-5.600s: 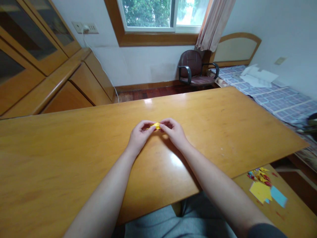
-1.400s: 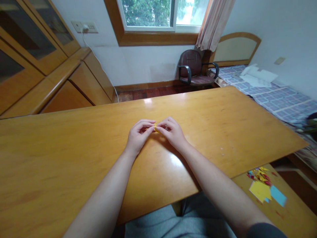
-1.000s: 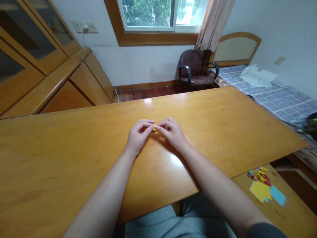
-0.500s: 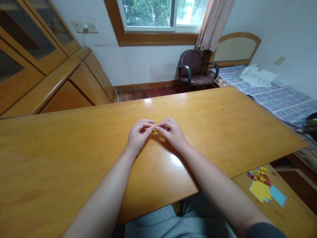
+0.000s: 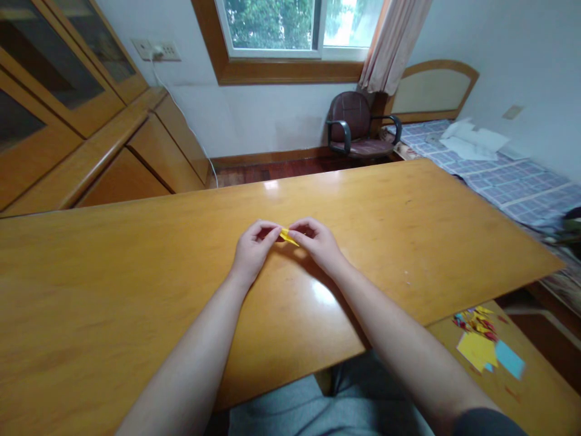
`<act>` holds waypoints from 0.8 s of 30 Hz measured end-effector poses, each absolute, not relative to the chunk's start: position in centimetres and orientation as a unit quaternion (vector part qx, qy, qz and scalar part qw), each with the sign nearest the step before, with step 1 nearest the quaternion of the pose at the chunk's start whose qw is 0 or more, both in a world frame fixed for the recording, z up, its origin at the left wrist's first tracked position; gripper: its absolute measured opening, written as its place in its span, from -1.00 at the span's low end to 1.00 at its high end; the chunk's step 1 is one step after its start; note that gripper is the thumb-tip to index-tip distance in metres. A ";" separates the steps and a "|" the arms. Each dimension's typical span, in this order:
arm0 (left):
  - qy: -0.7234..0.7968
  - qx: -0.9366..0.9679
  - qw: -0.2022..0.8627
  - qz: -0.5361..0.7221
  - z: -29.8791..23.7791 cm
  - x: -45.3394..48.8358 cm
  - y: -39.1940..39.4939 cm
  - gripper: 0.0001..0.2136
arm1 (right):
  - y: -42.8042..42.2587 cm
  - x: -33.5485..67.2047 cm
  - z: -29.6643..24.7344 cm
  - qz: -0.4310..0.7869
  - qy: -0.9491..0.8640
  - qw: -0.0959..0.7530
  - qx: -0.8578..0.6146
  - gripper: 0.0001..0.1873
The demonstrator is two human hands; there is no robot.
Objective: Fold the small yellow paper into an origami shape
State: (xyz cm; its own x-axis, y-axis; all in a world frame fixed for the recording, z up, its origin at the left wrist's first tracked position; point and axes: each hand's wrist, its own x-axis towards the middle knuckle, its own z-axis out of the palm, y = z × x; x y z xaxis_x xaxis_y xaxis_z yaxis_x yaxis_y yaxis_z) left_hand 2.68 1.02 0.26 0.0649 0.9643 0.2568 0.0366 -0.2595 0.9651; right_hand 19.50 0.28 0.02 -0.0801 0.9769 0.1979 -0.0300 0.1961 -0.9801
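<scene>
A small piece of folded yellow paper is pinched between my two hands, just above the wooden table. My left hand grips its left end between thumb and fingers. On the other side, my right hand has its thumb and fingertips closed on the paper's right part. A pointed yellow tip sticks out toward me below the right thumb. The fingers partly hide the paper, so its full folded shape cannot be made out.
At lower right, a lower wooden surface bears yellow paper sheets, a blue sheet and a pile of small folded colourful pieces. A brown armchair stands beyond the table, beside a bed. Wooden cabinets line the left.
My fingers have shifted slightly apart and more of the yellow paper shows between them, its pointed end now slanting down toward the right. The arms have barely moved.
</scene>
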 end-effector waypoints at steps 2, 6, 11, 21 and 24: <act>0.428 0.581 0.443 0.532 0.3 2.7 1.0 -0.78 | 0.2 19.4 0.1 0.486 -0.555 0.530 -0.419 -0.77; 0.427 0.597 0.436 0.521 0.3 2.7 0.8 -0.79 | 0.2 19.4 -0.1 0.517 -0.545 0.525 -0.400 -0.75; 0.439 0.622 0.387 0.520 0.2 2.5 0.8 -0.83 | 0.2 19.4 0.1 0.540 -0.527 0.523 -0.395 -0.71; 0.467 0.666 0.278 0.511 0.6 2.4 0.5 -0.87 | 0.5 19.3 -0.5 0.525 -0.540 0.515 -0.410 -0.67; 0.464 0.641 0.329 0.515 0.3 2.5 0.6 -0.85 | 0.7 19.4 -0.8 0.500 -0.543 0.531 -0.417 -0.70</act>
